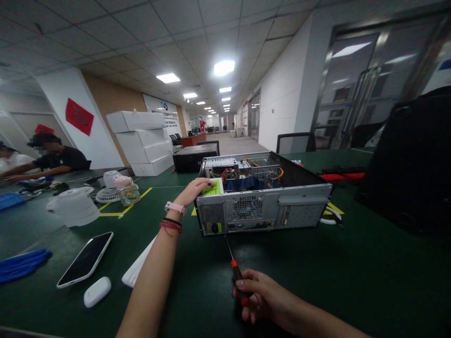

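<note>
An opened desktop computer case lies on its side on the green table, its rear panel facing me. Cables and boards show inside it. My left hand rests with fingers laid out on the power supply, which bears a yellow-green label, at the case's near left corner. In front of the case, my right hand is closed round the red and black handle of a screwdriver. The shaft points away from me, its tip by the lower edge of the rear panel; whether it touches, I cannot tell.
Left of me lie a phone, a white earbud case, blue gloves and a white fan. White boxes are stacked behind. A black bag stands at right. People sit at far left.
</note>
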`<state>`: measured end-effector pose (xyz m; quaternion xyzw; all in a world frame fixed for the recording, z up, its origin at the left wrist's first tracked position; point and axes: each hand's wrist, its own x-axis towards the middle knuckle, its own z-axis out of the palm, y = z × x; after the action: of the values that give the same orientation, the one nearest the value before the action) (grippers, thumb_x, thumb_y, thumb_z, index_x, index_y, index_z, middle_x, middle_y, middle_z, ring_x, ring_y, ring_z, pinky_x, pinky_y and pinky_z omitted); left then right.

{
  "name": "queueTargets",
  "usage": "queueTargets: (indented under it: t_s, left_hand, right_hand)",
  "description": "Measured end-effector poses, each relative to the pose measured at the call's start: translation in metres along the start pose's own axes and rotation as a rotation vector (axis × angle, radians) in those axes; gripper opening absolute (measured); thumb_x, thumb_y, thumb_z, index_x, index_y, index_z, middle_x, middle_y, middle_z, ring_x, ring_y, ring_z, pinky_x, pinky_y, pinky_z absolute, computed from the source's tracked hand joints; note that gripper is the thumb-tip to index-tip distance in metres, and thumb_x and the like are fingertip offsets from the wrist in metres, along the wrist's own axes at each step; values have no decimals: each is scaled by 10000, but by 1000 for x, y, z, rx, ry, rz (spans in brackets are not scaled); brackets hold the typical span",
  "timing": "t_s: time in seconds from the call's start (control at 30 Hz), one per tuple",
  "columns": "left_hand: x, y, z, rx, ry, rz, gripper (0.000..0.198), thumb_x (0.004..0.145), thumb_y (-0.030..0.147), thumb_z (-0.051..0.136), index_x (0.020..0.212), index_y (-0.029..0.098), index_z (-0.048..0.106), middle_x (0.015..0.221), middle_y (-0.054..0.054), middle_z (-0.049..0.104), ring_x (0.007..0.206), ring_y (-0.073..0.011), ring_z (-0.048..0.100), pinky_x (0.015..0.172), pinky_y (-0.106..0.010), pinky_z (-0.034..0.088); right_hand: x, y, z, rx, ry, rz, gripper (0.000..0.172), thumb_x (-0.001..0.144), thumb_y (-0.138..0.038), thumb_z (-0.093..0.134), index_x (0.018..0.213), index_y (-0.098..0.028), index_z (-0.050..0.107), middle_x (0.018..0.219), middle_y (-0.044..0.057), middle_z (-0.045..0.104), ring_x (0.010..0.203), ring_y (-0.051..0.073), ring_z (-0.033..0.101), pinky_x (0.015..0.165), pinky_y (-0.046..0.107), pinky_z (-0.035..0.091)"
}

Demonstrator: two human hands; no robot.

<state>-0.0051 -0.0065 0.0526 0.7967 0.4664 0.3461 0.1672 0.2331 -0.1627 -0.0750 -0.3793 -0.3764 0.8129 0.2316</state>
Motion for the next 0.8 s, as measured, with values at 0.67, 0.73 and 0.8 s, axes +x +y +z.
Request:
queueTargets:
  t_s: [0.67,0.73,0.8]
  left_hand:
    - [0,-1,0,-10,0,8,405,796,335,367,972,174,693,1179,-48,627,1175,-231,479,1077,-356,277]
    - [0,-1,0,-8,-3,6,407,796,338,366,975,175,693,1186,-46,623,1175,-230,479,1079,-356,274]
    - [0,0,-1,-4,-6,1,414,793,340,364,973,165,693,1184,-56,623,1174,-232,481,1078,-354,273]
  right_hand:
    - [1,1,-2,-12,-43,-21,421,654,-356,660,942,-172,413,835,56,670,501,100,613,472,205,418]
    - [0,0,-1,-16,-37,-19,411,657,-353,655,938,-174,415,816,46,669,495,93,605,469,200,409]
    - [-1,-1,-1,-20,-32,-20,401,664,-359,649,936,-179,416,790,30,668,490,87,598,468,195,402]
